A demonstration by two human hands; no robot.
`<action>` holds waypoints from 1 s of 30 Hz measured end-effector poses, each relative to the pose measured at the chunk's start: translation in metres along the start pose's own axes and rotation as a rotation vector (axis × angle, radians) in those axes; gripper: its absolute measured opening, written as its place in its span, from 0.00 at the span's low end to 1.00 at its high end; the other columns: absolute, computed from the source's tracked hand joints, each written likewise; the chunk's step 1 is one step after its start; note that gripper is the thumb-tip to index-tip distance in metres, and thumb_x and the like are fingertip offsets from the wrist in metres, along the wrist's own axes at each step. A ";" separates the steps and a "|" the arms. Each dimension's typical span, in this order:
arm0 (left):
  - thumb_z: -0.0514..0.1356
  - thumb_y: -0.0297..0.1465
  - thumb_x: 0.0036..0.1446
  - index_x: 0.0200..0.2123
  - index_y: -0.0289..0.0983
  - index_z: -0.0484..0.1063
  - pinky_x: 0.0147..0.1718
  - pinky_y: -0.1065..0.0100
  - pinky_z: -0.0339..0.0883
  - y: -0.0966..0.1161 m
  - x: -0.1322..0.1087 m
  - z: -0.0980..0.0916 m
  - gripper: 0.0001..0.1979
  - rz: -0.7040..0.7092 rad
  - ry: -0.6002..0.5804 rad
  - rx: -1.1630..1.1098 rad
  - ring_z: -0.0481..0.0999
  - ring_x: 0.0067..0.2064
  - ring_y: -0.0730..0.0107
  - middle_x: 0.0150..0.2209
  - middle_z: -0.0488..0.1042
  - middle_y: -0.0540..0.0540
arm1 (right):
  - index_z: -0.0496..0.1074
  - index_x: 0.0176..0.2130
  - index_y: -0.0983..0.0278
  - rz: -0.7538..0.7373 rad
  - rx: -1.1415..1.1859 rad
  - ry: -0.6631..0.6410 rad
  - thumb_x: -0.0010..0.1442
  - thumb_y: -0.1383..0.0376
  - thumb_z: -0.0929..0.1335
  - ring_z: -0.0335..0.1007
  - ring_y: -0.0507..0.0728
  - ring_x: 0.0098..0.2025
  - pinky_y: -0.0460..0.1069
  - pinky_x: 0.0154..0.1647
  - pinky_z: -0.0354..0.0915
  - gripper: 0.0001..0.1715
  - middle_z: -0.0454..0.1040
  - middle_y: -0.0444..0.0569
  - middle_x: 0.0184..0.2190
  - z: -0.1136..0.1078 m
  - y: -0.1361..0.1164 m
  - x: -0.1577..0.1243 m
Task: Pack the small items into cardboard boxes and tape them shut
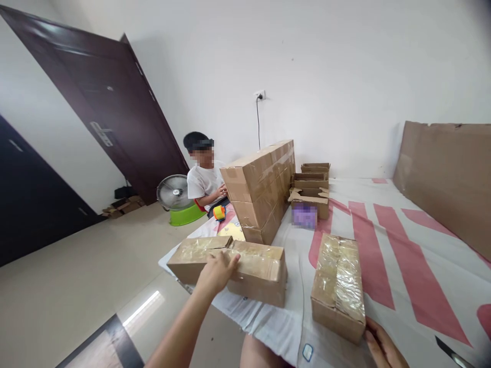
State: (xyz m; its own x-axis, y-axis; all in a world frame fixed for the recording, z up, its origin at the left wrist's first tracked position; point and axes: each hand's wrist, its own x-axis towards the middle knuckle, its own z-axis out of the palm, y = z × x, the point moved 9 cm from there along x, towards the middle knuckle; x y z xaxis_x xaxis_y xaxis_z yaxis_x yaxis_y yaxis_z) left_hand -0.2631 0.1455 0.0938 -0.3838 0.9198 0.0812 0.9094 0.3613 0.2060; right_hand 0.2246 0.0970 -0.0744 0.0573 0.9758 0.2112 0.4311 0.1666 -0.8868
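Note:
My left hand rests on the top near edge of a taped cardboard box, fingers laid flat along it. Another taped box lies against that box's left end. My right hand touches the near right corner of a third taped box that lies lengthwise on the white and red sheet; only some fingers show, curled against the box.
A tall stack of taped boxes stands farther back, with open empty boxes behind it. Another person in a white shirt sits beyond the stack beside a fan. A large cardboard sheet leans at the right. A tape roll lies near the person.

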 end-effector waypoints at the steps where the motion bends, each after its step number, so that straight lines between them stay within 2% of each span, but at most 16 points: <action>1: 0.57 0.44 0.58 0.54 0.38 0.70 0.51 0.56 0.62 0.005 -0.009 -0.002 0.25 0.015 -0.001 -0.011 0.68 0.57 0.44 0.53 0.73 0.37 | 0.75 0.47 0.59 0.001 -0.006 0.002 0.59 0.44 0.62 0.74 0.64 0.51 0.55 0.55 0.68 0.28 0.78 0.53 0.49 0.000 0.001 0.000; 3: 0.53 0.48 0.59 0.59 0.37 0.64 0.50 0.59 0.63 0.006 -0.022 -0.011 0.30 0.017 0.010 -0.036 0.71 0.55 0.49 0.52 0.74 0.39 | 0.75 0.47 0.60 0.005 -0.001 0.010 0.59 0.44 0.62 0.74 0.64 0.51 0.55 0.55 0.69 0.29 0.78 0.53 0.49 0.001 0.003 0.000; 5: 0.53 0.51 0.58 0.61 0.38 0.63 0.54 0.58 0.61 -0.003 -0.029 -0.029 0.33 0.027 0.085 0.004 0.69 0.57 0.50 0.54 0.73 0.40 | 0.75 0.47 0.60 0.008 0.021 0.012 0.59 0.45 0.62 0.74 0.63 0.51 0.54 0.55 0.69 0.29 0.77 0.53 0.49 0.002 0.005 -0.001; 7: 0.58 0.51 0.53 0.59 0.44 0.65 0.59 0.51 0.53 -0.025 -0.033 -0.045 0.33 -0.009 0.152 0.115 0.58 0.64 0.43 0.62 0.65 0.42 | 0.75 0.47 0.60 0.011 0.048 0.009 0.59 0.46 0.63 0.74 0.63 0.51 0.53 0.54 0.70 0.27 0.77 0.53 0.49 0.003 0.006 -0.002; 8: 0.61 0.50 0.50 0.59 0.47 0.66 0.61 0.47 0.50 -0.039 -0.033 -0.047 0.34 -0.052 0.145 0.173 0.52 0.66 0.39 0.65 0.59 0.44 | 0.75 0.47 0.60 0.016 0.061 0.009 0.59 0.47 0.63 0.74 0.62 0.51 0.53 0.53 0.70 0.26 0.77 0.53 0.49 0.004 0.006 -0.002; 9: 0.63 0.49 0.48 0.59 0.49 0.66 0.61 0.44 0.47 -0.053 -0.033 -0.045 0.34 -0.090 0.107 0.220 0.49 0.67 0.36 0.67 0.56 0.46 | 0.75 0.47 0.60 0.020 0.074 0.010 0.59 0.47 0.64 0.74 0.62 0.51 0.52 0.53 0.70 0.26 0.78 0.53 0.49 0.004 0.006 -0.003; 11: 0.63 0.45 0.49 0.61 0.51 0.63 0.62 0.45 0.47 -0.069 -0.034 -0.032 0.35 -0.113 -0.002 0.274 0.50 0.67 0.37 0.67 0.55 0.46 | 0.74 0.47 0.60 0.026 0.099 0.011 0.59 0.48 0.64 0.75 0.62 0.50 0.52 0.52 0.71 0.25 0.78 0.53 0.48 0.005 0.004 -0.003; 13: 0.59 0.43 0.54 0.64 0.48 0.60 0.62 0.52 0.48 -0.067 -0.039 -0.022 0.34 -0.079 -0.026 0.316 0.58 0.65 0.45 0.64 0.61 0.42 | 0.74 0.47 0.61 0.026 0.122 0.007 0.59 0.49 0.64 0.75 0.61 0.49 0.52 0.52 0.71 0.25 0.77 0.54 0.49 0.006 0.002 -0.003; 15: 0.56 0.46 0.56 0.64 0.45 0.60 0.61 0.53 0.50 -0.056 -0.048 -0.019 0.32 -0.083 0.005 0.348 0.64 0.62 0.46 0.60 0.66 0.39 | 0.73 0.48 0.61 0.026 0.144 0.003 0.59 0.50 0.64 0.74 0.61 0.50 0.52 0.52 0.71 0.24 0.77 0.55 0.49 0.008 0.002 -0.003; 19: 0.49 0.50 0.59 0.66 0.41 0.56 0.54 0.49 0.58 -0.021 -0.068 -0.021 0.35 -0.073 0.000 0.309 0.68 0.57 0.38 0.57 0.70 0.38 | 0.72 0.49 0.61 0.027 0.155 -0.006 0.60 0.51 0.64 0.73 0.61 0.51 0.54 0.54 0.69 0.24 0.76 0.56 0.50 0.011 0.002 -0.003; 21: 0.45 0.48 0.62 0.67 0.39 0.53 0.50 0.52 0.62 -0.009 -0.075 -0.021 0.34 -0.078 -0.043 0.233 0.70 0.56 0.41 0.57 0.70 0.36 | 0.71 0.49 0.62 0.024 0.152 -0.013 0.60 0.52 0.64 0.73 0.62 0.51 0.55 0.55 0.68 0.23 0.76 0.56 0.50 0.012 -0.002 -0.005; 24: 0.44 0.46 0.63 0.64 0.37 0.58 0.46 0.52 0.66 0.010 -0.083 -0.020 0.31 -0.046 -0.053 0.126 0.73 0.53 0.44 0.55 0.71 0.35 | 0.71 0.48 0.62 0.011 0.140 -0.035 0.60 0.53 0.64 0.74 0.62 0.49 0.56 0.53 0.69 0.22 0.76 0.57 0.48 0.014 -0.016 -0.010; 25: 0.44 0.46 0.63 0.61 0.37 0.62 0.45 0.52 0.67 0.020 -0.087 -0.020 0.30 -0.022 -0.009 0.095 0.74 0.51 0.44 0.53 0.73 0.35 | 0.71 0.48 0.62 0.000 0.131 -0.062 0.60 0.53 0.64 0.74 0.62 0.48 0.56 0.51 0.70 0.21 0.77 0.56 0.46 0.015 -0.024 -0.013; 27: 0.47 0.46 0.63 0.54 0.36 0.69 0.44 0.51 0.68 0.049 -0.102 -0.024 0.26 0.082 0.175 -0.003 0.74 0.49 0.45 0.46 0.76 0.36 | 0.72 0.47 0.62 -0.047 0.102 -0.154 0.61 0.54 0.63 0.75 0.61 0.46 0.55 0.49 0.70 0.20 0.77 0.55 0.45 0.020 -0.042 -0.020; 29: 0.50 0.44 0.62 0.48 0.38 0.72 0.47 0.54 0.68 0.093 -0.130 -0.024 0.21 0.316 0.383 -0.159 0.73 0.50 0.50 0.45 0.76 0.38 | 0.72 0.47 0.60 -0.106 0.053 -0.244 0.62 0.54 0.63 0.74 0.61 0.47 0.54 0.50 0.69 0.18 0.77 0.53 0.45 0.020 -0.061 -0.027; 30: 0.52 0.42 0.62 0.48 0.39 0.72 0.48 0.56 0.68 0.121 -0.148 -0.019 0.18 0.485 0.440 -0.236 0.72 0.51 0.53 0.46 0.75 0.39 | 0.72 0.47 0.60 -0.128 0.022 -0.272 0.63 0.54 0.63 0.73 0.61 0.48 0.54 0.50 0.69 0.18 0.77 0.53 0.46 0.017 -0.068 -0.029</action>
State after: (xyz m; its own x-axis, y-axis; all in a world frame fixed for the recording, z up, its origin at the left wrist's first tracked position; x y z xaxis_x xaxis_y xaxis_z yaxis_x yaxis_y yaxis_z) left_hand -0.0995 0.0505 0.1253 -0.0171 0.8035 0.5951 0.9546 -0.1640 0.2488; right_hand 0.1787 0.0600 -0.0272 -0.2403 0.9484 0.2067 0.3991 0.2907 -0.8696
